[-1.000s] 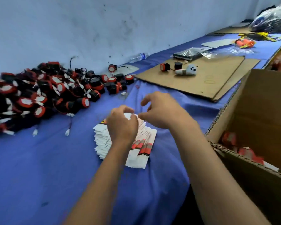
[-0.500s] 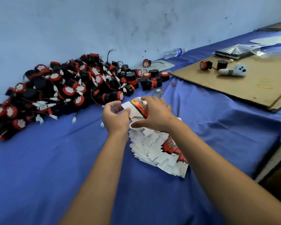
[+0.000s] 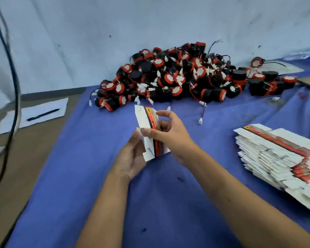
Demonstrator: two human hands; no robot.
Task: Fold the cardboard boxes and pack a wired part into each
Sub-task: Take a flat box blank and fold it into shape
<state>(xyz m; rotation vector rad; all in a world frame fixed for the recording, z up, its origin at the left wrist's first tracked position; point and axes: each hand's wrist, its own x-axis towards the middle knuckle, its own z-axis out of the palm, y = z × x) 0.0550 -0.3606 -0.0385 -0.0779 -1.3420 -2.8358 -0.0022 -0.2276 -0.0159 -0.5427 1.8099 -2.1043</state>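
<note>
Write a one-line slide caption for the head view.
Both hands, left and right, hold one flat box over the blue cloth, between the parts pile and box stack.

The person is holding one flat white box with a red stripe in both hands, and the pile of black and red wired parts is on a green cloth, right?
Not quite: the head view shows the cloth is blue. Everything else is right.
</note>
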